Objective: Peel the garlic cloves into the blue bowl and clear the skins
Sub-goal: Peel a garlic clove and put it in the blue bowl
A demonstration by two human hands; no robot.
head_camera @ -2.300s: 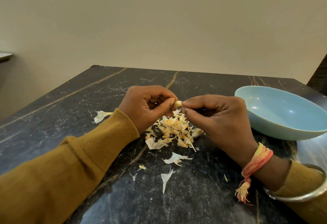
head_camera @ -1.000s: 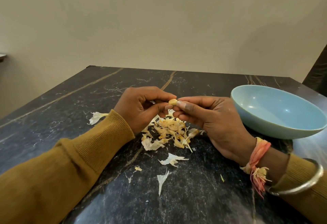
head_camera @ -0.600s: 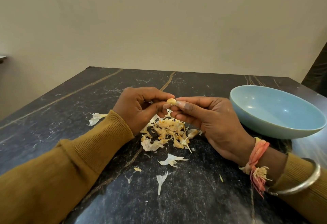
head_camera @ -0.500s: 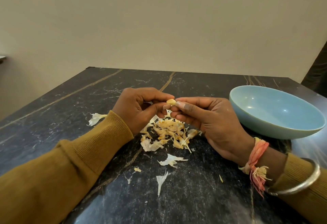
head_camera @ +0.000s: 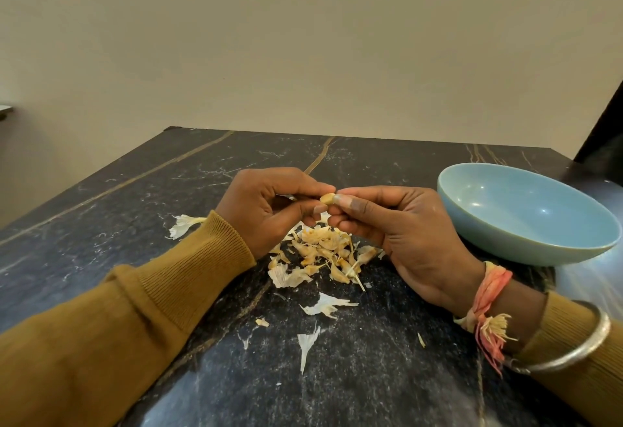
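The garlic clove (head_camera: 327, 198) is held above the middle of the desk (head_camera: 135, 197), raised off its surface, pinched from both sides. The left hand (head_camera: 266, 210) grips it from the left, its fingers (head_camera: 303, 187) curled and the thumb pressed up against the clove from below. The right hand (head_camera: 397, 234) meets it from the right, its fingers (head_camera: 365, 194) bent inward and their tips closed on the clove's other end. Only a small pale-yellow part of the clove shows between the two sets of fingertips.

Directly beneath the hands a heap of skins (head_camera: 323, 247) lies on the desk, tan and white, papery and tangled. More scraps are strewn toward the near edge: a white flake (head_camera: 325, 305) and a narrow white sliver (head_camera: 308, 345). Another white piece (head_camera: 183, 224) lies toward the left edge, just beside the left sleeve (head_camera: 188, 278), which is mustard-coloured and ribbed at the cuff.

The blue bowl (head_camera: 526, 217) stands near the right edge, toward the far right corner, just beside the right hand and apart from the heap. On the right wrist sit an orange thread band (head_camera: 488, 295) with a frayed tassel and a silver bangle (head_camera: 573, 349). The desk is dark stone with pale veins; a plain beige wall (head_camera: 303, 38) rises behind its far edge.
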